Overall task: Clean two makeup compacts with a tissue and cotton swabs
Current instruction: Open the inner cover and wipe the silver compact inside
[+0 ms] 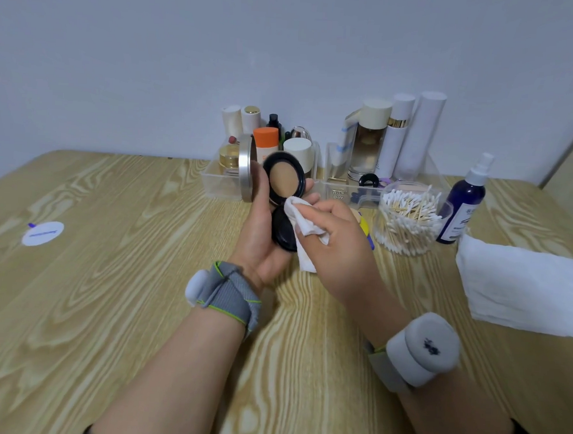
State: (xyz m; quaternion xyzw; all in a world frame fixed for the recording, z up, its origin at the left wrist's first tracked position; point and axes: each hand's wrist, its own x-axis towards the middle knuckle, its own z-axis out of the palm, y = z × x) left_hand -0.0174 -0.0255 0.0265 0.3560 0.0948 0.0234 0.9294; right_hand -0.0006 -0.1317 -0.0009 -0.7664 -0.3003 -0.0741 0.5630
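My left hand (261, 225) holds an open black compact (286, 180) above the table, its tan powder pan facing me and its black lid (283, 231) hanging below. My right hand (335, 239) grips a folded white tissue (303, 224) and presses it against the hinge area between pan and lid. A silver round tin (247, 168) stands on edge just left of the compact, behind my left fingers. A clear jar of cotton swabs (407, 220) stands to the right.
A stack of white tissues (520, 288) lies at the right edge. A dark blue spray bottle (465, 203) stands behind it. Clear organizer trays (220, 183) with bottles and jars line the wall. A white round sticker (42, 234) lies on the wooden table (108, 307) at left.
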